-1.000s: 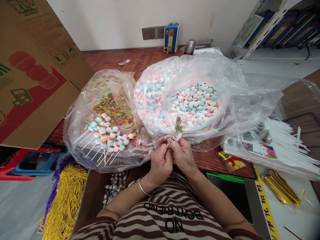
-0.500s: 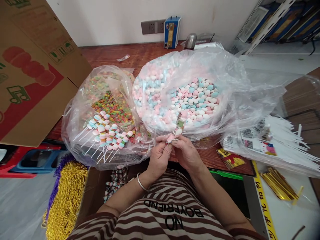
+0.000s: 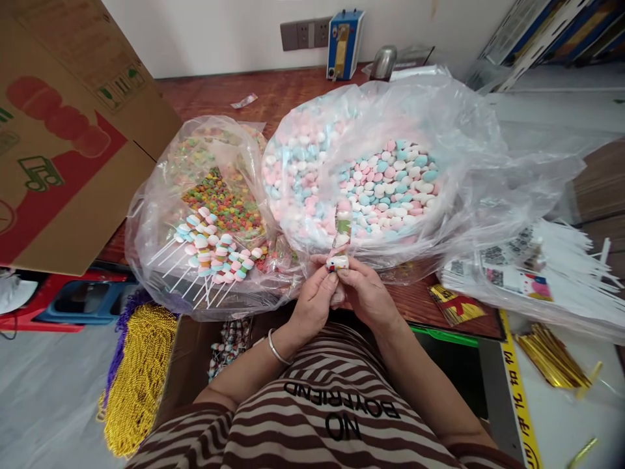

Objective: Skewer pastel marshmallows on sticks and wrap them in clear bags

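A marshmallow skewer in a printed clear wrapper (image 3: 343, 225) points away from me, its lower end between my two hands. My left hand (image 3: 313, 301), below a silver bangle, pinches the wrapper's bottom end from one side. From the other side my right hand (image 3: 367, 292) grips the same end with thumb and fingers; both hands are closed. To the left, several unwrapped marshmallow skewers (image 3: 217, 257) with white sticks lie on a clear bag of small colourful ring candies (image 3: 222, 202). Just beyond my hands is a big open plastic bag of pink, white and blue marshmallows (image 3: 385, 185).
White sticks and printed wrappers (image 3: 512, 267) lie in plastic at the right, near a gold packet (image 3: 456, 304) and gold twist ties (image 3: 554, 358). A cardboard box (image 3: 73, 130) stands at left. Gold and purple cords (image 3: 139, 378) hang below. A blue device (image 3: 344, 45) sits by the wall.
The wrapped skewer has turned more upright, and a white printed end now shows between my thumbs. Both hands stay closed on it. The whole view has shifted slightly.
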Demonstrator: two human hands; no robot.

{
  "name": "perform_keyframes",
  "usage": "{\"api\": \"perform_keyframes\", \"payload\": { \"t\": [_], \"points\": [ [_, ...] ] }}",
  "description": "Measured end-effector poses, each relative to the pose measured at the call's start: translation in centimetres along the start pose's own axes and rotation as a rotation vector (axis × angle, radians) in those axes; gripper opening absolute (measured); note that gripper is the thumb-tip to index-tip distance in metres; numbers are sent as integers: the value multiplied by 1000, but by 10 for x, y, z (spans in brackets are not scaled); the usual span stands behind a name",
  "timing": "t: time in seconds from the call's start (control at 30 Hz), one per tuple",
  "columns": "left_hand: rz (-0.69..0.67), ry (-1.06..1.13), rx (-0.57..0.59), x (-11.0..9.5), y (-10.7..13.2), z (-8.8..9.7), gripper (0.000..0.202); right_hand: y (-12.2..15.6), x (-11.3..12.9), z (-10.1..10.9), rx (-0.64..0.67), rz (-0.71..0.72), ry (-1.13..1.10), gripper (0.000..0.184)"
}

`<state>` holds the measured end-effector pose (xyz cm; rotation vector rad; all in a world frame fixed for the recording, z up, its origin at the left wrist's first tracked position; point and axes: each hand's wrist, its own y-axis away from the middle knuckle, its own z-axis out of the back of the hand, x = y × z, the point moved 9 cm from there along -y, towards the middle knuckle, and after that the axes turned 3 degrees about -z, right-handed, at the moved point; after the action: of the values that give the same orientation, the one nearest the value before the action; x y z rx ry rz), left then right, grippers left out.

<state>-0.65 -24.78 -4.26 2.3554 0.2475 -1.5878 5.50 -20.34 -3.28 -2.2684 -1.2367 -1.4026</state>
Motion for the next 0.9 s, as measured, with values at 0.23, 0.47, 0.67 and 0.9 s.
{"api": "perform_keyframes", "payload": {
  "t": [0.23, 0.47, 0.67, 0.9],
  "points": [
    [-132, -456, 76, -21, -5, -4, 41, 5, 21, 15, -186, 237, 326, 29],
    [-213, -241, -97, -31, -15, 22, 38, 8, 28, 15, -220, 266, 464, 26],
    [125, 278, 232, 1, -19, 0, 46, 3, -11, -17, 117, -72, -213, 35],
    [143, 229, 133, 6, -11, 3, 43, 6, -17, -8, -106, -1, -185, 46]
  ]
}}
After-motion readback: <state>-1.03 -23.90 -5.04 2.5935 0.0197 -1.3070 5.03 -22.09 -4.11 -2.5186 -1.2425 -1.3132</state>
